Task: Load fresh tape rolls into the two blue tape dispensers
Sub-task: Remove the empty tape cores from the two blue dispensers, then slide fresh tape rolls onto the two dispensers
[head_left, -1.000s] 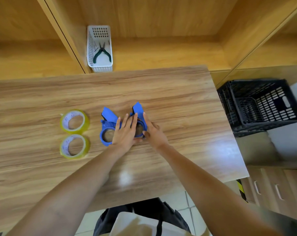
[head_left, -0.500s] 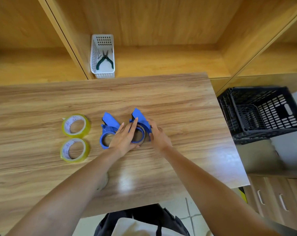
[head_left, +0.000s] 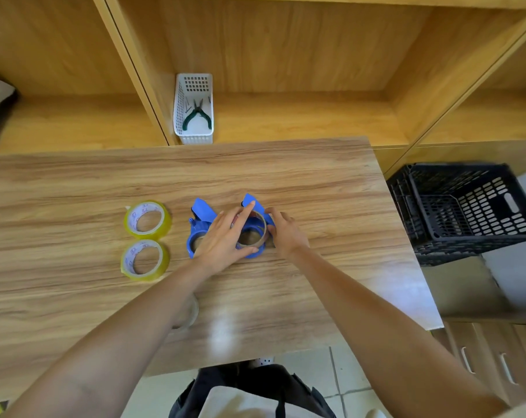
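Two blue tape dispensers lie side by side mid-table: the left dispenser (head_left: 202, 211) and the right dispenser (head_left: 252, 201). A brown, nearly used-up core (head_left: 257, 236) sits tilted up in the right one. My left hand (head_left: 222, 239) lies across both dispensers, its fingers and thumb spanning that core. The right side of the right dispenser is gripped by my right hand (head_left: 285, 233). Two fresh yellow tape rolls, the far roll (head_left: 164, 226) and the near roll (head_left: 166, 260), lie flat to the left, untouched.
A clear empty ring (head_left: 193, 312) lies on the wooden table (head_left: 316, 188), partly under my left forearm. A white basket (head_left: 193, 86) with pliers (head_left: 196, 116) stands on the shelf behind. A black crate (head_left: 472, 236) sits off the table's right edge, above drawers (head_left: 496, 360).
The core in the right dispenser has tilted up out of its seat. My left fingers shifted onto its rim while my right hand stayed at the dispenser's right side.
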Demonstrator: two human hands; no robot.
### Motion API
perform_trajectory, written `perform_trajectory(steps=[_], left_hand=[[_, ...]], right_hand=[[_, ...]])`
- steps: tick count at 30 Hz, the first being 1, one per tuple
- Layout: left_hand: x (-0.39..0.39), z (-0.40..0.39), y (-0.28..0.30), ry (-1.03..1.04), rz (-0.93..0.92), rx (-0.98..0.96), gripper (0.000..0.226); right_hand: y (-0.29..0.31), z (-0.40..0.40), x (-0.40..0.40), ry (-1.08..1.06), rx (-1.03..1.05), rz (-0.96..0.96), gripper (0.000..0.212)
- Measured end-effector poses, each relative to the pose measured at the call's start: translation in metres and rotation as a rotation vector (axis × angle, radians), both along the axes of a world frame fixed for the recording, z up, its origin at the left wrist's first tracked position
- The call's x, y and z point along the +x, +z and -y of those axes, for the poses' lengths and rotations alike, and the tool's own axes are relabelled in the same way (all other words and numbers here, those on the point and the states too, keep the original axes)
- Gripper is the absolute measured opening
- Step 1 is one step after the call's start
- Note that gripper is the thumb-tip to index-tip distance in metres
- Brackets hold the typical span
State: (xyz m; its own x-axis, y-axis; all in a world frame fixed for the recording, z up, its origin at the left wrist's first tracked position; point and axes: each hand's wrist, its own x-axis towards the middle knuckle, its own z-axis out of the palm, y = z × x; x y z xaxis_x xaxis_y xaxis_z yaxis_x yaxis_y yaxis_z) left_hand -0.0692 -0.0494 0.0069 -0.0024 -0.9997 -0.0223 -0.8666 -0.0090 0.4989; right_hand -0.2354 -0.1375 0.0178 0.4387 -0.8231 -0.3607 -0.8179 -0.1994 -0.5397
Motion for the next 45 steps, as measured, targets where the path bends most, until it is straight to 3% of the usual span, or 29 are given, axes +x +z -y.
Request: perform_trajectory(steps=[6,10,21,29,41,45], left_hand=[[0.013,-0.026,0.015,0.027,-0.015,-0.062,0.102],[0.027,-0.062,0.021,0.09,-0.034,-0.106,0.099],[0.05,-0.171,-0.003,0.165,-0.054,0.003,0.092],[0.057,-0.204,-0.005,0.211,-0.061,0.187,0.103],[0.06,-0.201,-0.011,0.224,-0.012,0.265,0.106],[0.06,-0.196,-0.001,0.235,-0.047,0.208,0.09]], right_hand=[[0.0,-0.021,0.01,-0.095,-0.077,0.155,0.035],[-0.005,-0.048,0.019,-0.028,-0.16,0.288,0.028],[-0.015,-0.104,0.051,0.056,-0.138,0.32,0.021],[-0.012,-0.119,0.061,0.084,-0.103,0.243,0.025],[-0.006,-0.12,0.059,0.104,-0.131,0.062,0.027],[-0.006,-0.115,0.059,0.096,-0.114,0.013,0.031]])
